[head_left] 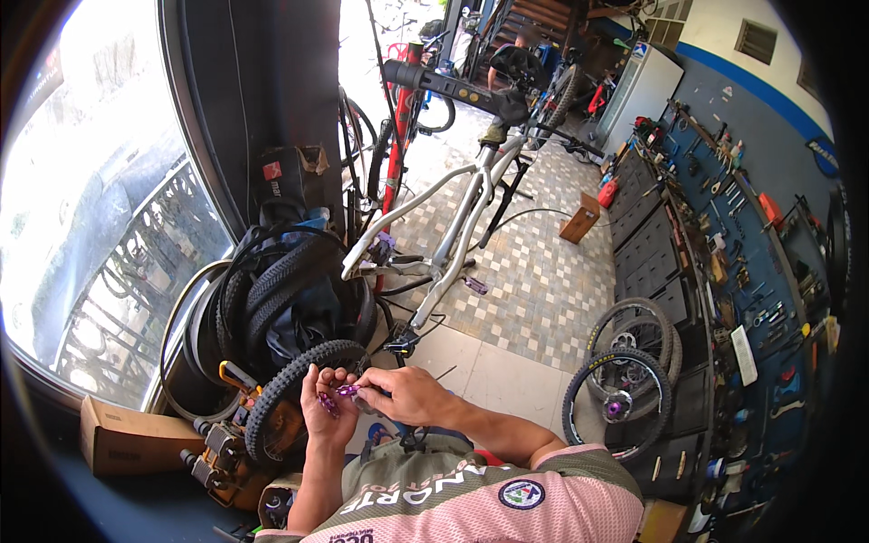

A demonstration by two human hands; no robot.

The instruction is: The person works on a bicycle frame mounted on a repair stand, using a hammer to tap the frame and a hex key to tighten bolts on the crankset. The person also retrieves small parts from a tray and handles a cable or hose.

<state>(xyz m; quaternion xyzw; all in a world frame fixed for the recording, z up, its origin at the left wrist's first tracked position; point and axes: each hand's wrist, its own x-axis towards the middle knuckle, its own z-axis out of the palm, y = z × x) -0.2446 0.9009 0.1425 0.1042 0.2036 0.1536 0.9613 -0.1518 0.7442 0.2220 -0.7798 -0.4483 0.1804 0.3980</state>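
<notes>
My left hand [328,407] is raised palm up at lower centre, its fingers curled round a small shiny purple metal part [347,391]. Another purple bit, perhaps of the same part, shows in the palm. My right hand [412,396] meets it from the right, thumb and fingertips pinched at the part's end; whether a thin tool is also in those fingers I cannot make out. Just beyond my hands stands a silver bicycle frame [446,244], clamped in a red repair stand [398,145]. A knobby tyre [272,398] is close beside my left hand.
Tyres and a black bag [317,317] are piled at left by the window, near a cardboard box [136,436]. Wheels [620,398] lean on black drawers [652,235] at right, below a tool wall [751,253]. A wooden block [579,218] stands on the tiles. Someone is farther back.
</notes>
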